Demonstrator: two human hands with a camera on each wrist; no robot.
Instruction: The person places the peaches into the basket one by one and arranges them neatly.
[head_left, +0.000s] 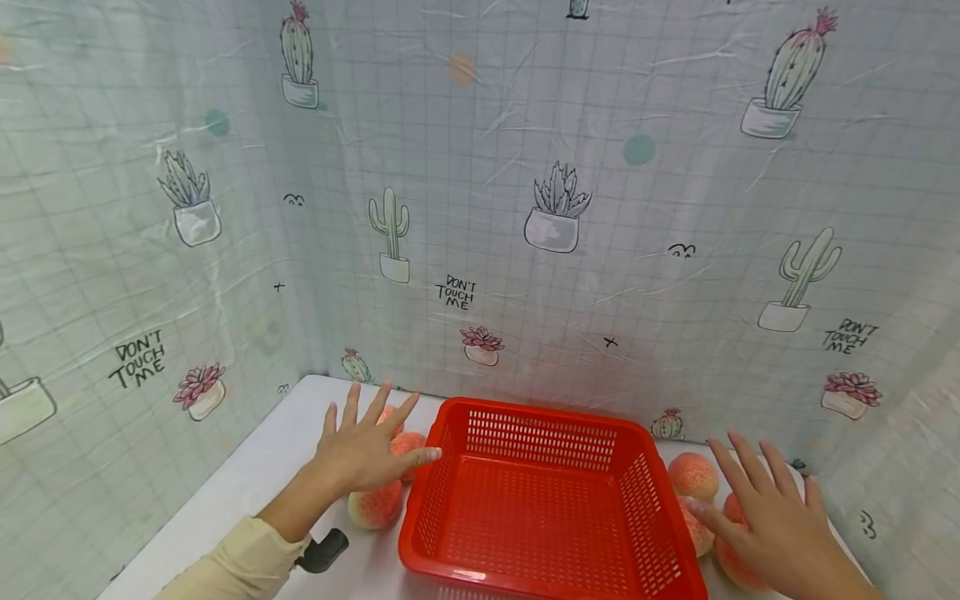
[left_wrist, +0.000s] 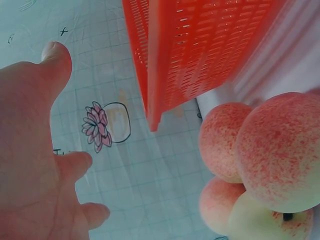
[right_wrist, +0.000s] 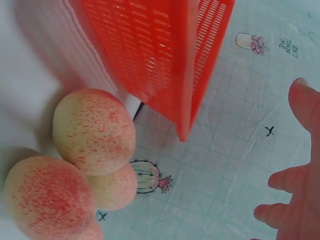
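Between my two hands sits a red plastic basket (head_left: 525,508) with slotted walls and nothing inside. My left hand (head_left: 367,450), fingers spread, hovers above several peaches (head_left: 375,505) at the basket's left side. In the left wrist view, peaches (left_wrist: 280,155) cluster below the basket wall (left_wrist: 200,50), apart from the hand (left_wrist: 30,150). Over on the right, my right hand (head_left: 780,525) is held spread above more peaches (head_left: 693,477), partly hiding them. The right wrist view shows pink-yellow peaches (right_wrist: 95,132) beside the basket (right_wrist: 145,50), and the hand (right_wrist: 300,190) holds nothing.
A white table (head_left: 262,467) carries everything and meets a curtain (head_left: 480,208) printed with cacti at the back and sides. Below my left wrist is a black object (head_left: 324,552), perhaps part of the wrist camera mount.
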